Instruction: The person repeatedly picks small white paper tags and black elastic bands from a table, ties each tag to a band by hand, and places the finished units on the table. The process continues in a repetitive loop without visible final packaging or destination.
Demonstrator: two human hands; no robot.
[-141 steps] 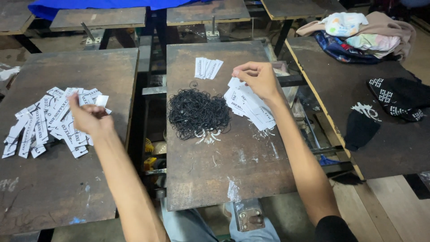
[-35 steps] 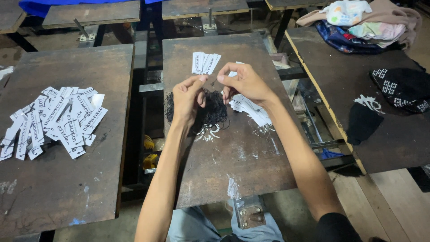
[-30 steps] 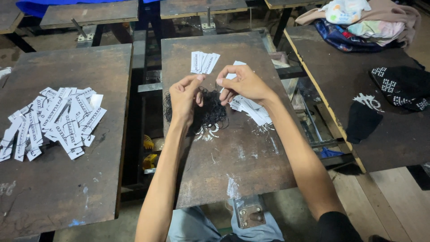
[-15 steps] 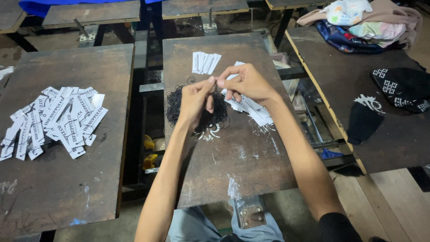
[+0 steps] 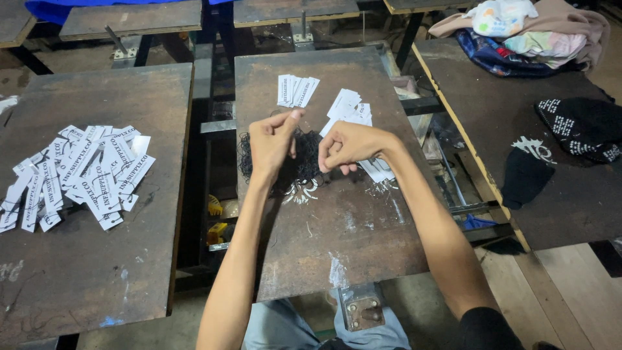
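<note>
Left bench (image 5: 97, 259): a loose spread of white paper tags (image 5: 78, 172) lies on it.
My left hand (image 5: 272, 139): raised over the pile of black strings (image 5: 285, 159), fingers pinched, seemingly on a single string, too thin to be sure.
My right hand (image 5: 346, 146): curled shut beside it, just over the stack of white tags (image 5: 363, 139).
Right bench (image 5: 570, 207): black knit hats (image 5: 580, 126), bundled clothes (image 5: 525, 29).

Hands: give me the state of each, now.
Left hand: fingers pinched shut over the black string pile; contents unclear.
Right hand: curled closed; contents cannot be told.
</note>
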